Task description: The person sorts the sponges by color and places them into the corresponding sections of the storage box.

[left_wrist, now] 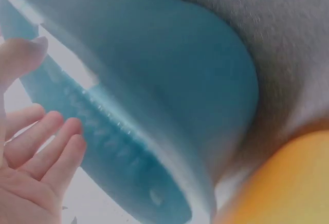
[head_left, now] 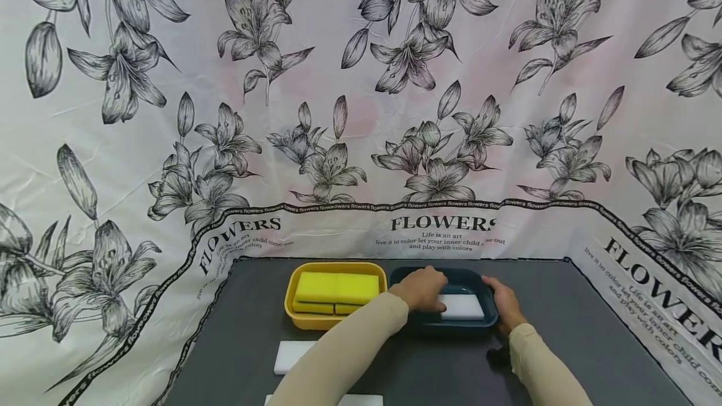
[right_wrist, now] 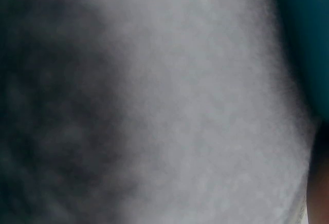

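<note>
In the head view, a dark blue basin stands right of centre with a white rectangular block lying in it. My left hand reaches over the basin, next to the block's left end. The left wrist view has the left hand's fingers relaxed and apart from the thumb, over the opening of the blue basin, nothing between them. At the basin's right end, my right hand grips the rim. Only blurred grey and a strip of the basin appear in the right wrist view.
A yellow basin with several yellow sponges stands just left of the blue one. White blocks lie on the grey tabletop nearer me, partly hidden by the left sleeve. A flower-printed cloth rises behind the table.
</note>
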### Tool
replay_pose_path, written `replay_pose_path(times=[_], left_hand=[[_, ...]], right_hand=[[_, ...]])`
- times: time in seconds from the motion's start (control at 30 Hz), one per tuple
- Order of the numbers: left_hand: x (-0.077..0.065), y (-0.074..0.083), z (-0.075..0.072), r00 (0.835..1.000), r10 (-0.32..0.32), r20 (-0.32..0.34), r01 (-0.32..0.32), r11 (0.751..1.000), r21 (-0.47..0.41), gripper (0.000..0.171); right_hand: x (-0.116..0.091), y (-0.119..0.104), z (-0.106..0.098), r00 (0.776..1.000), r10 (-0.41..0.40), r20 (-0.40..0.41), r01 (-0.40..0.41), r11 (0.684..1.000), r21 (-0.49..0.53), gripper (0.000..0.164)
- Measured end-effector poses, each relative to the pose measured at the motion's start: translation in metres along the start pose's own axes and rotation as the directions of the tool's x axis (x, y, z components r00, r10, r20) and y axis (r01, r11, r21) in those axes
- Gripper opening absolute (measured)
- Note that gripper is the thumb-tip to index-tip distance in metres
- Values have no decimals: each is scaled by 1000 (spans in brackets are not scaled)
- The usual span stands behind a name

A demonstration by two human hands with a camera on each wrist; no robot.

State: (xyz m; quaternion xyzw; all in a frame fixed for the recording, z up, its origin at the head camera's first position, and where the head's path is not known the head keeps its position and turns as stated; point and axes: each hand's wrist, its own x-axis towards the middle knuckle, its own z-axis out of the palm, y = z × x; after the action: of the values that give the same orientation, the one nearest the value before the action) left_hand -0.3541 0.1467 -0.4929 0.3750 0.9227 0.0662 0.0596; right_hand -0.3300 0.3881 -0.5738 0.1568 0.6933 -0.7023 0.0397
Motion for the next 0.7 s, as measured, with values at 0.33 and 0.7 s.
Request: replay_pose_path(times=[0.33,0.7], left_hand=[[-20,-4,-27,996,54,67,-61,991,120,43],[-52,-2,-52,985,108,133,-139,959,248,38]], right_hand=[[0,-2,-2,1000,8,11,-7,1000,-23,76],[-3,-1,-1,1000,-8,-13,8,999,52,69]])
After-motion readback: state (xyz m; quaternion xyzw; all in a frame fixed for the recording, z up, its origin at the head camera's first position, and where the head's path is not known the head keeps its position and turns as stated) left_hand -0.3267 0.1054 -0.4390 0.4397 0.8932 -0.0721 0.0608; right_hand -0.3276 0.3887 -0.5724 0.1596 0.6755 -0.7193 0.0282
